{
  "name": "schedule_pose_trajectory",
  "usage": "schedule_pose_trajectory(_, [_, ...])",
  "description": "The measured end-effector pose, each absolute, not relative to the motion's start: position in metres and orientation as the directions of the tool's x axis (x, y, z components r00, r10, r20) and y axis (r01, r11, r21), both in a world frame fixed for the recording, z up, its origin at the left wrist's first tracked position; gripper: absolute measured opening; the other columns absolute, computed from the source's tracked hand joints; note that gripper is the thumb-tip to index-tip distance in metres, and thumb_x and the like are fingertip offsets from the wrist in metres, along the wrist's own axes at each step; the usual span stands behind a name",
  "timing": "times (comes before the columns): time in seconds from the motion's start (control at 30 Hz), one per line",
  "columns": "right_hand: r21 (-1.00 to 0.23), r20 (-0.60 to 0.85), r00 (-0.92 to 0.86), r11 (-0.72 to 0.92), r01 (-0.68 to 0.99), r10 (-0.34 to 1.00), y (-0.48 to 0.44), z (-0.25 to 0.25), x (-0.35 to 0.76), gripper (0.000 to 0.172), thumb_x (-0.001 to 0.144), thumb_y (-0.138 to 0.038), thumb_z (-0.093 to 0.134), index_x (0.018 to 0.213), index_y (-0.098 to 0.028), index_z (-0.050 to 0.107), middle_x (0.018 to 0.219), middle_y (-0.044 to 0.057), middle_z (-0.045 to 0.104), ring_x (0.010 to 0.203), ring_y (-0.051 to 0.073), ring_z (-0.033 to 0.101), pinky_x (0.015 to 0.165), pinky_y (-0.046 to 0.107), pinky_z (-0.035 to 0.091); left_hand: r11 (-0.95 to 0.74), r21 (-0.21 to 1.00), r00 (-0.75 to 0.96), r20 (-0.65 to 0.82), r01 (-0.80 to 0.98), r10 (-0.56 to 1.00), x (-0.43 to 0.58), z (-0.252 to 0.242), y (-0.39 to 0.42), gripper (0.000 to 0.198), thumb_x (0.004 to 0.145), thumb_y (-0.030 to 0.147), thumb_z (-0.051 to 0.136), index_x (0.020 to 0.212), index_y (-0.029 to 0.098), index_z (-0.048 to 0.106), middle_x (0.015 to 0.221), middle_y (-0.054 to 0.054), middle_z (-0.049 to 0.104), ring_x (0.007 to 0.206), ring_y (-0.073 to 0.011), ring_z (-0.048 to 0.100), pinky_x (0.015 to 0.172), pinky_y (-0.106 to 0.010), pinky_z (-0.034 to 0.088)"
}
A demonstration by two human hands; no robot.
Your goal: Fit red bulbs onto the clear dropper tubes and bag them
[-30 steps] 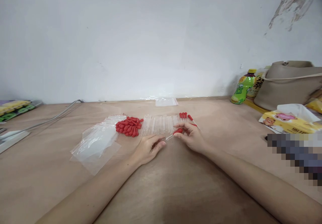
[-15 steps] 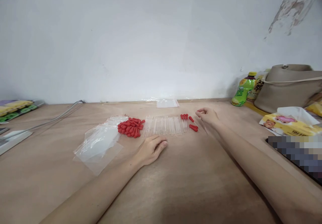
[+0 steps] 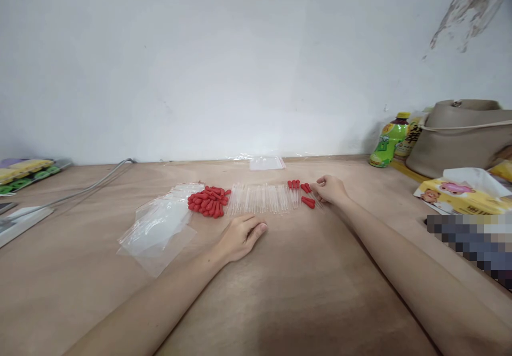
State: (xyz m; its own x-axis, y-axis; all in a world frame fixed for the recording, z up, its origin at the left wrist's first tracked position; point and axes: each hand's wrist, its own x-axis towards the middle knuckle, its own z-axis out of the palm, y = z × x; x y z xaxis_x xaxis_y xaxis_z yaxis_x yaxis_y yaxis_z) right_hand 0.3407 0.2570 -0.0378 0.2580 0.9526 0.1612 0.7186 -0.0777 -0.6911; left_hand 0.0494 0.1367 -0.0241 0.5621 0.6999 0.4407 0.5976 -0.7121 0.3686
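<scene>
My left hand (image 3: 242, 237) rests loosely on the table, holding nothing, its fingers lying forward below a row of clear thin tubes (image 3: 256, 199). At the row's right end are several droppers with red rubber bulbs (image 3: 293, 184). My right hand (image 3: 330, 189) is beside them, fingers curled at the neck of a red-bulbed dropper (image 3: 307, 187) that lies slanted close to another. Its fingertips partly hide the tube. Just below lie more red-bulbed droppers (image 3: 308, 202). A pile of loose red rubber bulbs (image 3: 208, 201) sits left of the tubes.
Clear zip bags (image 3: 160, 233) overlap at the left, and another bag (image 3: 266, 163) lies by the wall. A grey cable (image 3: 92, 184) runs along the far left. Rightward stand a green drink bottle (image 3: 390, 142), a beige bag (image 3: 468, 140) and a yellow tissue pack (image 3: 460, 193).
My right hand has come down towards the red-bulbed droppers and laid the one it carried beside another. My left hand has stayed in place.
</scene>
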Motion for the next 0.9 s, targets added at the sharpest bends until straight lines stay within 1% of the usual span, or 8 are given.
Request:
schedule_pose_trajectory(0.1, [-0.646,0.204,0.234,-0.049,0.762,0.951,0.249,-0.027,0.339,0.03,0.064,-0.038,0.061,0.082,-0.014,0.06,0.063,0.004,0.061,0.052,0.012,0.053,0.047,0.022,0.036,-0.712,0.371,0.566,0.434,0.596,0.7,0.05,-0.023,0.137,0.029,0.09,0.028,0.035,0.089,0.015,0.061,0.079,-0.005,0.062,0.074,-0.0151,0.055,0.069,-0.027,0.042])
schedule_pose_trajectory(0.17, [-0.59,0.193,0.09,0.042,0.806,0.977,0.244,-0.019,0.338,0.026,0.062,-0.041,0.063,0.07,-0.017,0.062,0.063,0.001,0.059,0.056,0.011,0.052,0.048,0.021,0.034,-0.713,0.373,0.568,0.433,0.594,0.7,0.05,-0.024,0.137,0.029,0.09,0.028,0.035,0.09,0.015,0.061,0.079,-0.005,0.061,0.074,-0.0149,0.055,0.069,-0.027,0.042])
schedule_pose_trajectory(0.23, [-0.538,0.107,-0.092,0.136,0.832,0.99,0.239,-0.013,0.336,0.027,0.061,-0.044,0.062,0.061,-0.017,0.061,0.057,-0.001,0.056,0.054,0.01,0.049,0.047,0.02,0.031,-0.712,0.375,0.566,0.433,0.594,0.701,0.049,-0.024,0.136,0.029,0.09,0.029,0.035,0.09,0.016,0.061,0.079,-0.005,0.061,0.074,-0.0151,0.055,0.069,-0.027,0.042])
schedule_pose_trajectory(0.3, [-0.516,0.012,-0.179,0.159,0.842,0.984,0.236,-0.01,0.334,0.029,0.061,-0.046,0.062,0.055,-0.017,0.059,0.052,-0.002,0.052,0.05,0.009,0.046,0.046,0.02,0.029,-0.71,0.374,0.564,0.433,0.597,0.703,0.049,-0.024,0.136,0.03,0.09,0.029,0.034,0.09,0.016,0.061,0.079,-0.005,0.061,0.074,-0.0154,0.055,0.069,-0.027,0.042])
schedule_pose_trajectory(0.43, [-0.512,-0.044,-0.168,0.122,0.851,0.985,0.235,-0.012,0.33,0.028,0.06,-0.042,0.062,0.051,-0.017,0.056,0.048,-0.003,0.049,0.047,0.008,0.043,0.045,0.02,0.028,-0.709,0.369,0.57,0.424,0.601,0.704,0.049,-0.024,0.136,0.03,0.09,0.029,0.034,0.088,0.015,0.061,0.078,-0.005,0.061,0.074,-0.0153,0.054,0.069,-0.027,0.041])
schedule_pose_trajectory(0.63, [-0.521,-0.049,-0.067,0.032,0.853,0.996,0.233,-0.004,0.327,0.026,0.064,-0.036,0.059,0.049,-0.016,0.052,0.042,-0.004,0.042,0.041,0.008,0.038,0.042,0.021,0.026,-0.723,0.347,0.556,0.471,0.597,0.685,0.05,-0.025,0.136,0.026,0.089,0.026,0.036,0.089,0.016,0.06,0.077,-0.004,0.06,0.073,-0.0149,0.053,0.069,-0.028,0.042])
schedule_pose_trajectory(0.77, [-0.523,0.063,-0.05,0.076,0.849,0.997,0.22,0.01,0.311,0.027,0.069,-0.038,0.055,0.051,-0.017,0.053,0.045,-0.003,0.045,0.045,0.009,0.041,0.044,0.022,0.027,-0.661,0.32,0.409,0.583,0.679,0.702,0.05,-0.027,0.138,0.018,0.085,0.023,0.044,0.086,0.016,0.06,0.078,-0.004,0.056,0.078,-0.0167,0.051,0.073,-0.03,0.041])
schedule_pose_trajectory(0.9, [-0.5,0.396,-0.157,0.356,0.79,0.905,0.189,0.001,0.276,0.021,0.078,-0.031,0.048,0.066,-0.018,0.058,0.065,0.002,0.06,0.06,0.013,0.052,0.053,0.023,0.033,-0.518,0.329,0.26,0.585,0.79,0.768,0.049,-0.023,0.151,0.011,0.079,0.021,0.05,0.078,0.017,0.06,0.076,-0.004,0.054,0.08,-0.0183,0.049,0.076,-0.032,0.04])
